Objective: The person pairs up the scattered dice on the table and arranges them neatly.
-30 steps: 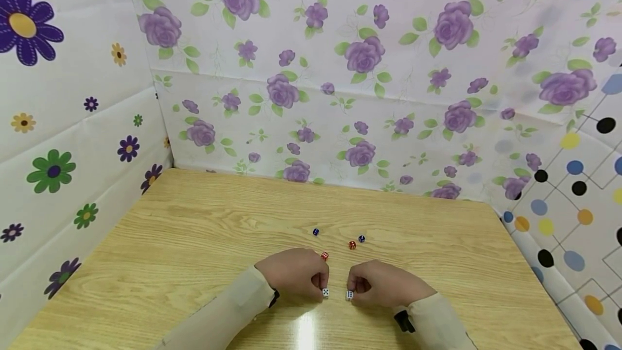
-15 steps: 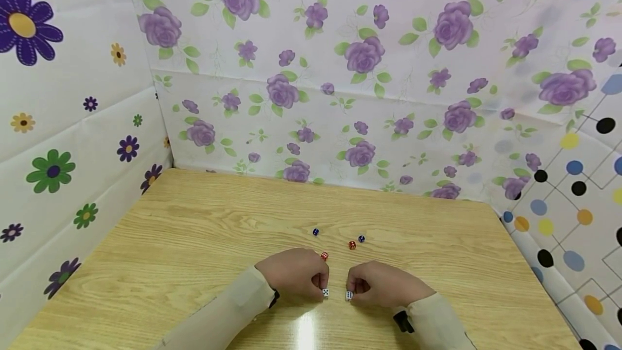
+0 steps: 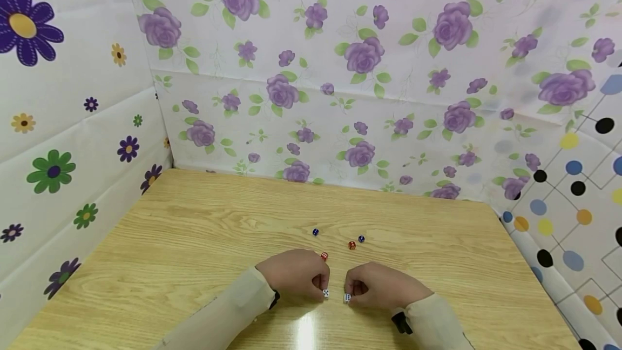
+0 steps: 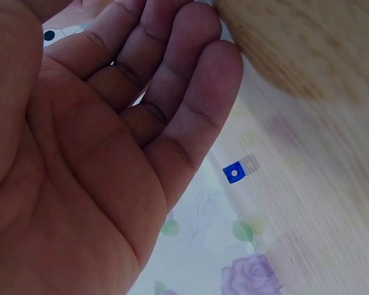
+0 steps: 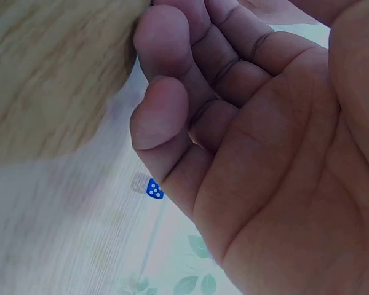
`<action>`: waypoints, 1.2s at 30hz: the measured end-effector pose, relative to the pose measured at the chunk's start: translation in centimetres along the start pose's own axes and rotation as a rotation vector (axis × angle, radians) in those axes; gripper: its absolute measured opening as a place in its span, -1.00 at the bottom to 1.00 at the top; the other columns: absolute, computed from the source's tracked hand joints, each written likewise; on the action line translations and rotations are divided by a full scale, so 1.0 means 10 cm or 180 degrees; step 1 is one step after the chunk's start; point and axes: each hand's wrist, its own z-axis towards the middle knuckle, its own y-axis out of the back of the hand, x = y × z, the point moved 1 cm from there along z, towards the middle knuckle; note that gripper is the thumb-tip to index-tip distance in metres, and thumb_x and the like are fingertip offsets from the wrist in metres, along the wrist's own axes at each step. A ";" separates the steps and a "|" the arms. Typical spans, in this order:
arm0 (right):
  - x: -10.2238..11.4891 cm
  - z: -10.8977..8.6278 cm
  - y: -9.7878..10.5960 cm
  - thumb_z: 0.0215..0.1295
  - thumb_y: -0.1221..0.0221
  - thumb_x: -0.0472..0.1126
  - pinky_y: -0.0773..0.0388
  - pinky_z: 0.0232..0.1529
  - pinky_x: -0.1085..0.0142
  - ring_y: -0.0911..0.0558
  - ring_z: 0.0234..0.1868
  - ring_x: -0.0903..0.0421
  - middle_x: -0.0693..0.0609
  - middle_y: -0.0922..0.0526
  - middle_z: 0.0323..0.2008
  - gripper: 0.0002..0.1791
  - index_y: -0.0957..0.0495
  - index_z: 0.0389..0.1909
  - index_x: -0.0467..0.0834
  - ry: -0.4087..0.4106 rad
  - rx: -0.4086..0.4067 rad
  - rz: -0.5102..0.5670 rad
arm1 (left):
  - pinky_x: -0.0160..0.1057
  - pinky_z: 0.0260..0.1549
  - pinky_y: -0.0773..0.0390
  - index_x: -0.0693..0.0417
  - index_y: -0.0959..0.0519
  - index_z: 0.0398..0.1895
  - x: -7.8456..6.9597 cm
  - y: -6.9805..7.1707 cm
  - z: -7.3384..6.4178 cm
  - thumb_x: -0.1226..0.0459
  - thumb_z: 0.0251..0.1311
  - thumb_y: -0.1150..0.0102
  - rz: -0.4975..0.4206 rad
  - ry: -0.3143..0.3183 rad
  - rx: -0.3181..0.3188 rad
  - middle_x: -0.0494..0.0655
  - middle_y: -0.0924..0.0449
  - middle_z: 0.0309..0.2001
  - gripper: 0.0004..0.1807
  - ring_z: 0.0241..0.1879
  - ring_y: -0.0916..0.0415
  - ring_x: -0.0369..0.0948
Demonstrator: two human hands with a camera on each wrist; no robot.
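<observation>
In the head view, the left hand (image 3: 295, 273) is pinching the left white die (image 3: 326, 294) at its 4 o'clock; the right hand (image 3: 379, 285) is pinching the right white die (image 3: 347, 298) at its 8 o'clock. A gap is separating these dice. A red die (image 3: 324, 256) is lying at the left hand's 2 o'clock.

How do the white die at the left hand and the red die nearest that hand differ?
The white die has dark pips; the red die has pale ones.
The left hand pinches the white die; the red die lies farther out on the table.
Both are pipped cubes.
</observation>
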 end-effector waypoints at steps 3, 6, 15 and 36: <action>-0.01 0.01 -0.02 0.41 -0.33 -0.17 -0.49 -0.34 0.43 -0.46 -0.45 0.40 0.34 -0.56 -0.43 -0.93 -0.65 -0.29 0.04 -0.0009 0.0021 0.0005 | -0.45 -0.40 -0.48 -0.24 -0.64 -0.49 -0.01 0.00 0.00 0.20 0.13 -0.46 0.0008 -0.0004 -0.0013 -0.49 -0.52 -0.53 -0.84 -0.50 -0.44 -0.49; -0.02 0.02 -0.03 0.41 -0.33 -0.17 -0.49 -0.35 0.43 -0.45 -0.46 0.40 0.34 -0.56 -0.44 -0.92 -0.65 -0.30 0.05 -0.0025 0.0031 0.0013 | -0.45 -0.40 -0.47 -0.25 -0.63 -0.49 -0.03 0.00 0.00 0.18 0.13 -0.47 0.0031 -0.0027 -0.0010 -0.50 -0.52 -0.54 -0.83 -0.49 -0.44 -0.49; 0.06 0.03 -0.03 0.41 -0.31 -0.24 -0.48 -0.34 0.44 -0.44 -0.44 0.41 0.33 -0.55 -0.43 -0.91 -0.65 -0.29 0.03 0.0063 0.0071 0.0110 | -0.48 -0.40 -0.47 -0.25 -0.62 -0.49 -0.06 -0.02 0.01 0.17 0.15 -0.48 0.0065 -0.0087 -0.0002 -0.51 -0.52 -0.53 -0.82 -0.49 -0.45 -0.51; 0.10 0.06 -0.07 0.42 -0.29 -0.22 -0.48 -0.32 0.44 -0.44 -0.44 0.39 0.32 -0.54 -0.43 -0.89 -0.64 -0.29 0.07 0.0037 0.0001 0.0076 | -0.49 -0.43 -0.44 -0.26 -0.61 -0.51 -0.10 -0.06 0.02 0.23 0.12 -0.42 0.0118 -0.0151 -0.0072 -0.52 -0.48 -0.57 -0.82 -0.54 -0.39 -0.50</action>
